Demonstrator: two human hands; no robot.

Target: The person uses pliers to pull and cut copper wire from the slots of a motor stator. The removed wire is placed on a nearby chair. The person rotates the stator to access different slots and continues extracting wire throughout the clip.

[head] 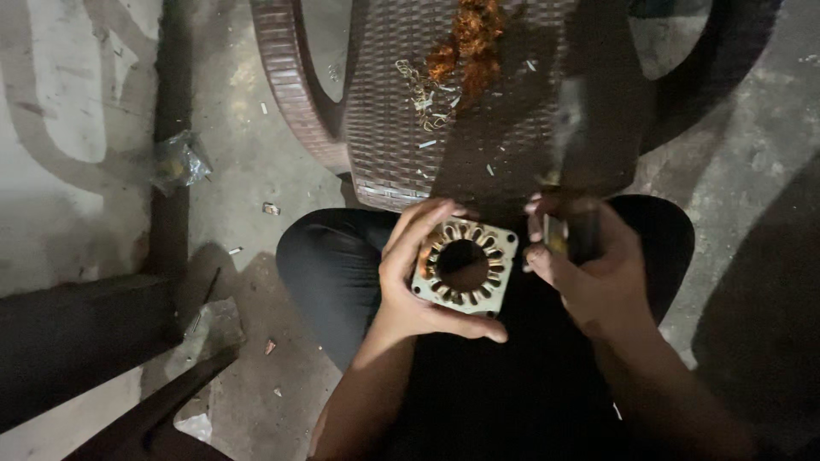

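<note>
Stator core: a square metal motor stator (pixel 465 266) with a round central bore and slotted teeth around it sits in the middle of the view, above the person's dark-clad lap (pixel 478 384), face up toward the camera.
Left hand: the left hand (pixel 410 282) is closed on the stator, fingers curled over its left and far edge, thumb pressed along its near edge.
Right hand: the right hand (pixel 589 273) is clenched around a dark tool (pixel 574 171) that runs up and away from the fist; the tool is blurred and its kind cannot be told.
Relation: the stator lies between the two hands, held by the left, its right edge just beside the right-hand fingers; contact there cannot be told.
Stool: a brown woven-pattern plastic stool (pixel 384 128) stands just beyond the knees.
Copper wire: a tangle of orange-brown wire (pixel 468 43) lies on the far part of the stool, with pale scraps scattered near it.
Floor: grey concrete floor (pixel 248 171), with a crumpled clear wrapper (pixel 178 162) at far left.
</note>
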